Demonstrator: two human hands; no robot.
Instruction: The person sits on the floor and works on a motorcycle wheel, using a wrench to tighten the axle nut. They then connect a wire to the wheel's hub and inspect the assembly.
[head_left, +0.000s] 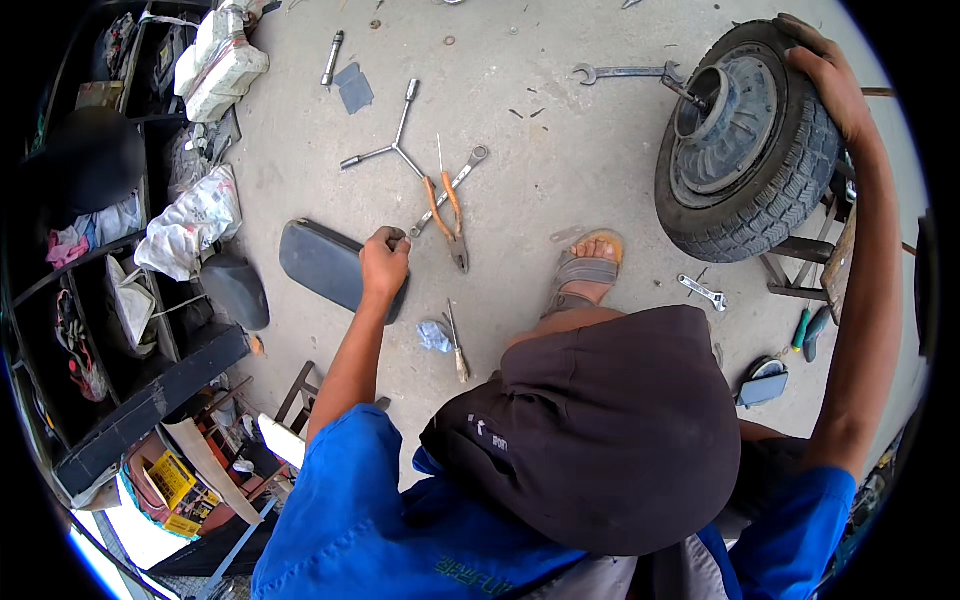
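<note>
My right hand [823,75] grips the top of a tyre [742,215] on a wheel with a grey metal hub [745,120] and protruding axle, tilted at the upper right. My left hand [385,260] has curled fingers over the right part of a dark padded rectangular piece [318,262] on the floor; what, if anything, is in them is unclear, as is contact with the piece. Just right of it lie orange-handled pliers [456,240] across a combination wrench [470,160], with a three-arm socket wrench [380,152] above. An open-end spanner [620,72] lies left of the wheel.
A black shelf unit [150,385] with bags runs along the left. A wooden-and-metal stand [795,282] is under the wheel. My knee and sandalled foot [590,265] occupy the middle. An adjustable wrench [703,290], screwdrivers [808,330], a white-handled tool [458,360] and blue rag [433,335] lie around.
</note>
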